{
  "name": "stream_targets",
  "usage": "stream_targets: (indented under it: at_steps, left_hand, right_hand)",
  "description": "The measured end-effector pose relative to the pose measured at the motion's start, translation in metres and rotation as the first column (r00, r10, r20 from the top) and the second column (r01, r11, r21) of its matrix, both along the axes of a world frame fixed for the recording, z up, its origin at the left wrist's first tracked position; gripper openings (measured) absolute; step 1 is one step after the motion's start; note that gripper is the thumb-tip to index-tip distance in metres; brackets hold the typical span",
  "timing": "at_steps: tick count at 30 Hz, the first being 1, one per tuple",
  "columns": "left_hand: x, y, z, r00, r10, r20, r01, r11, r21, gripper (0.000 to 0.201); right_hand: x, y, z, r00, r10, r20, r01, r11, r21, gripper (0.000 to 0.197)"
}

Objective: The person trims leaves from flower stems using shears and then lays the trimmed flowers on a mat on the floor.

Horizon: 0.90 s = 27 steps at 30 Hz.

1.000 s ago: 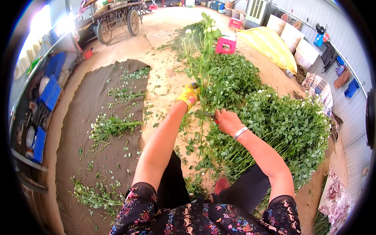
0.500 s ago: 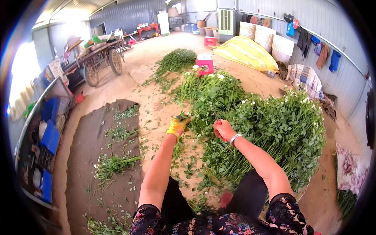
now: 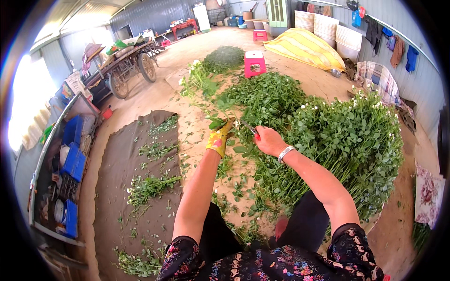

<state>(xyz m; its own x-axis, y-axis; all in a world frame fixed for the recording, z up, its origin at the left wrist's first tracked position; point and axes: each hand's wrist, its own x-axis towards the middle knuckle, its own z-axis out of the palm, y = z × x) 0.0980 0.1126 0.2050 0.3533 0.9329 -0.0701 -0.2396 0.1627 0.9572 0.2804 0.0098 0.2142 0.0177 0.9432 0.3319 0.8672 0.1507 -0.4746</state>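
My left hand, in a yellow patterned glove, is closed round leafy stems topped with white flowers. They lean away to the upper left over the floor. Bare, with a silver bracelet at the wrist, my right hand grips red-handled shears. Their metal blade points toward the stems just beside the glove. Most of the handle is hidden in my palm. A large heap of cut white-flowered stems lies to the right of my right hand, and more greenery is piled beyond both hands.
On the left, a dark cloth carries several small bunches. Ahead stand a pink stool with a white top and another leafy pile. A wheeled cart, blue crates and a yellow striped sheet lie farther around.
The flowering stems in my left hand have swung left, away from the pile. Both hands are now closer together, with the shears' blade beside the glove. The view has shifted slightly.
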Motion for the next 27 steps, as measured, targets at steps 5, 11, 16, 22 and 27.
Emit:
stream_targets:
  at_steps: [5,11,16,22,27]
  left_hand:
    - [0.009,-0.001,0.002,0.992,0.047,-0.117,-0.045,0.999,0.015,0.052]
    - [0.016,-0.009,0.003,0.951,0.128,-0.281,-0.069,0.975,0.211,0.032]
    - [0.013,-0.011,0.008,0.985,0.054,-0.165,-0.043,0.997,0.066,0.028]
    - [0.006,-0.011,0.005,1.0,0.016,0.02,-0.016,1.0,0.021,0.027]
    - [0.002,-0.013,0.0,0.99,-0.113,0.085,0.119,0.99,-0.079,0.025]
  right_hand:
    - [0.0,-0.002,-0.006,0.99,-0.032,0.14,0.046,0.994,-0.096,0.021]
    - [0.002,0.0,-0.012,0.993,0.012,0.114,0.018,0.966,-0.259,0.022]
    - [0.028,0.016,-0.024,0.982,-0.138,-0.13,0.087,0.938,-0.337,0.028]
    - [0.044,0.007,-0.004,0.894,-0.26,-0.366,0.239,0.966,-0.102,0.03]
    - [0.041,-0.004,0.029,0.931,-0.12,-0.345,0.218,0.941,0.258,0.031]
